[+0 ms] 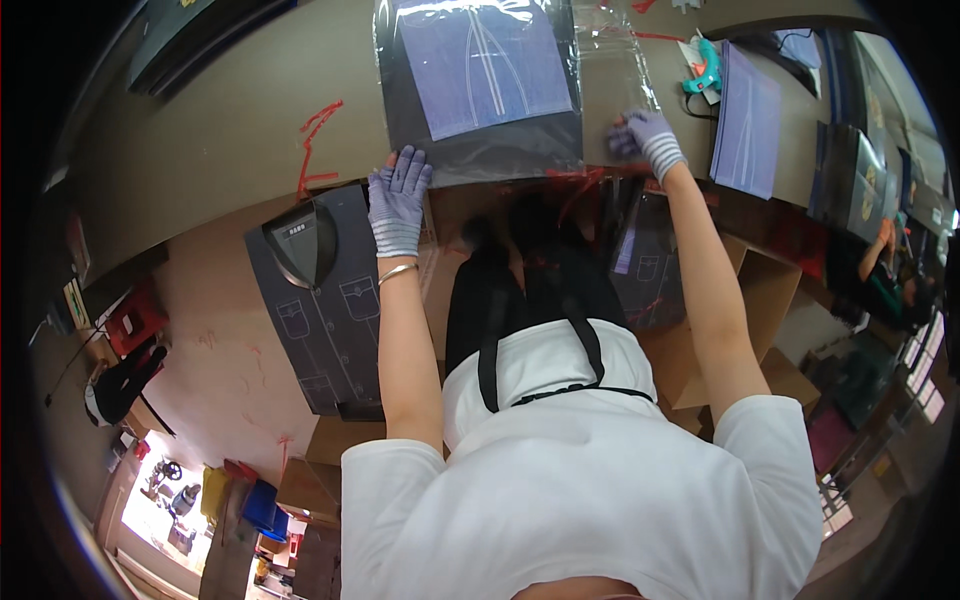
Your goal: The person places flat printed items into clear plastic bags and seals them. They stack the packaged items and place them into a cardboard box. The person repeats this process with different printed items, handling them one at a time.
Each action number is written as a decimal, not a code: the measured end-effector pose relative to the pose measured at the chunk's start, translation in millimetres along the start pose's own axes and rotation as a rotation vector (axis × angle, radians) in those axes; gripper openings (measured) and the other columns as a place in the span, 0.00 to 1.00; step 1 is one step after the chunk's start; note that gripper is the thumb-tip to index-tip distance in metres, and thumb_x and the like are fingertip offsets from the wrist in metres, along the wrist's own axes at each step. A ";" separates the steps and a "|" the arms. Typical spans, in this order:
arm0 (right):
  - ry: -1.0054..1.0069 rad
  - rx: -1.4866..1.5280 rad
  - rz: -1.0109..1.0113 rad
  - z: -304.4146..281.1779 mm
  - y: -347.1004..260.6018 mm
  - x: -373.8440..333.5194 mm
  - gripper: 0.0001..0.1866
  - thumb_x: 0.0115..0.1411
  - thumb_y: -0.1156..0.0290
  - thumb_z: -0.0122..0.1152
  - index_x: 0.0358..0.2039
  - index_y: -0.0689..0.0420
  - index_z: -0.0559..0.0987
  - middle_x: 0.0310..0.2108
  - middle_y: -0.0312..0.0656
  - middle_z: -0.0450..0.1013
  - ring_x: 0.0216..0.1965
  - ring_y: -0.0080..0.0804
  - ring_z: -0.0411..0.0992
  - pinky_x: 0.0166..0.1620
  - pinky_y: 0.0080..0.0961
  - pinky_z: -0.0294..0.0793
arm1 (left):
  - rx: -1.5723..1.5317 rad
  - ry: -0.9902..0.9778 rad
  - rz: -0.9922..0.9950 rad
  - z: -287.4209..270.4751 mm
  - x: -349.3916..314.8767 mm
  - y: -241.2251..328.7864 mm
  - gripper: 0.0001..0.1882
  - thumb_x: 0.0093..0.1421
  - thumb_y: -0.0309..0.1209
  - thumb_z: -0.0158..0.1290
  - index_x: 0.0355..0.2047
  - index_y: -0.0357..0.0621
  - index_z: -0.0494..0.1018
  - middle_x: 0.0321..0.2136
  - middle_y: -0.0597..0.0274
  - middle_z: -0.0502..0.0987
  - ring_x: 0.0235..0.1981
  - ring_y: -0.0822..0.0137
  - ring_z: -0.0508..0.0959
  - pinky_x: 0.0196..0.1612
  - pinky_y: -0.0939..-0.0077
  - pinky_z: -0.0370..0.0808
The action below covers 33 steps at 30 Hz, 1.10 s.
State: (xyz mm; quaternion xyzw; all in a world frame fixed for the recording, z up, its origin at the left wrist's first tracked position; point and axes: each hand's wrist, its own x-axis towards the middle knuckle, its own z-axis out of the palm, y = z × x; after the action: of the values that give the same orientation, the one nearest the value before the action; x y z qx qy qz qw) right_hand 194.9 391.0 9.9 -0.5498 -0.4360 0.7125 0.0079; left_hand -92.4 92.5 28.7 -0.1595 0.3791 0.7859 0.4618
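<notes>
In front of me on the table lies a dark flat piece (480,155) with a blue, denim-look printed sheet (485,70) on it, under a clear plastic bag. A clear plastic flap (618,65) of the bag spreads out at its right side. My left hand (400,200), in a lilac glove with a striped cuff, rests with fingers stretched out at the near left corner of the dark piece. My right hand (645,140), gloved alike, is beside the flap's near end. Its fingers are bent and blurred; whether they grip the plastic does not show.
A teal glue gun (704,68) lies at the right, beside a stack of blue printed sheets (746,125). Red tape scraps (315,145) stick to the table. Below the edge are a dark printed panel (320,310) and cardboard boxes (720,330). Another person (890,270) works far right.
</notes>
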 end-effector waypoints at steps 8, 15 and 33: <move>0.179 -0.376 -1.019 80.2 -106.4 7.5 0.20 0.52 0.66 0.60 0.44 0.60 0.72 0.33 0.42 0.73 0.37 0.27 0.67 0.44 0.23 0.66 | 0.151 -0.037 -0.077 20.9 5.9 1.9 0.25 0.65 0.43 0.29 0.48 0.32 0.62 0.52 0.42 0.61 0.56 0.47 0.60 0.59 0.53 0.58; 0.149 -0.939 -0.509 -72.2 -153.6 -290.8 0.17 0.52 0.74 0.50 0.44 0.66 0.70 0.36 0.42 0.71 0.41 0.32 0.69 0.43 0.26 0.67 | 0.280 -0.314 -0.095 -12.6 -15.4 11.1 0.22 0.63 0.42 0.37 0.48 0.37 0.64 0.47 0.45 0.67 0.50 0.51 0.67 0.56 0.57 0.62; -0.482 -2.303 -0.150 -25.7 230.3 -90.4 0.13 0.54 0.67 0.48 0.35 0.49 0.80 0.37 0.37 0.75 0.47 0.35 0.67 0.57 0.58 0.46 | 1.526 0.573 0.874 -127.9 -93.1 194.2 0.15 0.51 0.27 0.55 0.39 0.32 0.71 0.34 0.58 0.77 0.37 0.68 0.75 0.44 0.77 0.70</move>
State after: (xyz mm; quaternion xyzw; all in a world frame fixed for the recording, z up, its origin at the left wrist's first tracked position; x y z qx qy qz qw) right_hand 358.7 219.7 -65.3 -0.0569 -0.8435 -0.0182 -0.5338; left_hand -220.9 -114.5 87.1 0.1569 0.9203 0.3582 -0.0070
